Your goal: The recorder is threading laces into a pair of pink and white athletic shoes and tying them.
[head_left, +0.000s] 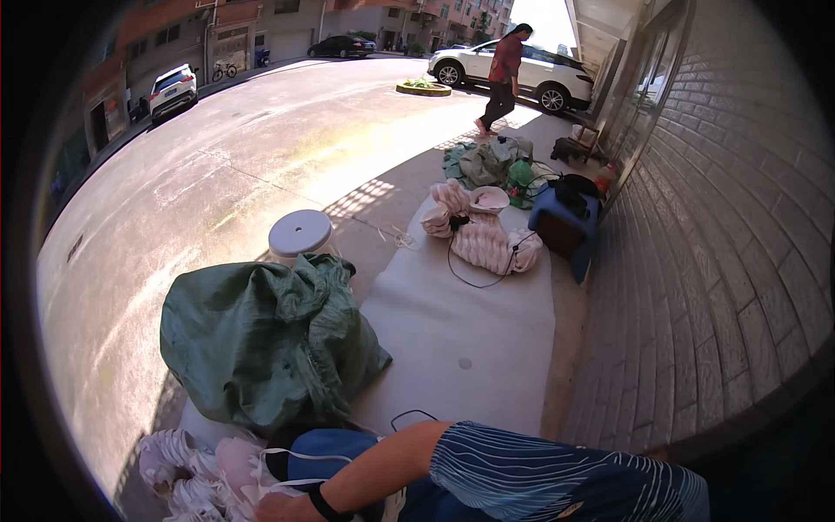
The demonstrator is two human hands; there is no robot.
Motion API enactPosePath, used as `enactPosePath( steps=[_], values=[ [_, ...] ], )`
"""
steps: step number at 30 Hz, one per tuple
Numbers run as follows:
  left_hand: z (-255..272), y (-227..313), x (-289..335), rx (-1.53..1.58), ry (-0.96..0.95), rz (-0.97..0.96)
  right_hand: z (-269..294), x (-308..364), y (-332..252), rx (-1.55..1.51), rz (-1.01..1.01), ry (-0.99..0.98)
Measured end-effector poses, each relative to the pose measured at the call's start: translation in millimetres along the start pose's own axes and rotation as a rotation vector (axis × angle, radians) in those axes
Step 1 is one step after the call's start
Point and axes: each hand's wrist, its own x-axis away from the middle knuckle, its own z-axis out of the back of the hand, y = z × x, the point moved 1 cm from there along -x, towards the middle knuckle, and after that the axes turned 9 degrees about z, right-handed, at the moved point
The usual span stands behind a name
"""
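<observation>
My right arm, in a blue patterned sleeve with a black wristband, reaches across to the lower left. My right hand [285, 507] is at a pile of pale pink and white cup-shaped cloth pieces with thin straps [196, 470], which look like bras. A white strap [304, 481] lies beside the wrist. The lower edge cuts off the fingers, so I cannot tell their grip. My left hand is out of view. A large green woven sack [261, 335] slumps just beyond the pile.
A white round stool [300, 233] stands behind the sack. Pink stacked bundles [487, 245] lie on a pale sheet [470, 339]. Farther off are green sacks [487, 161] and a blue chair [565, 213]. A brick wall [696, 261] runs along the right. A person [503, 78] walks near a white car [557, 76].
</observation>
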Motion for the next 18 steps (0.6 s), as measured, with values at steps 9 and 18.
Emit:
enactPosePath(
  steps=[9,18],
  values=[
    [0,-3,1,0.038,0.064,0.02,13,-6,-3,-0.059,-0.124,-0.15],
    [-7,11,1,0.064,0.184,0.129,25,-6,5,0.001,-0.035,-0.181]
  ],
)
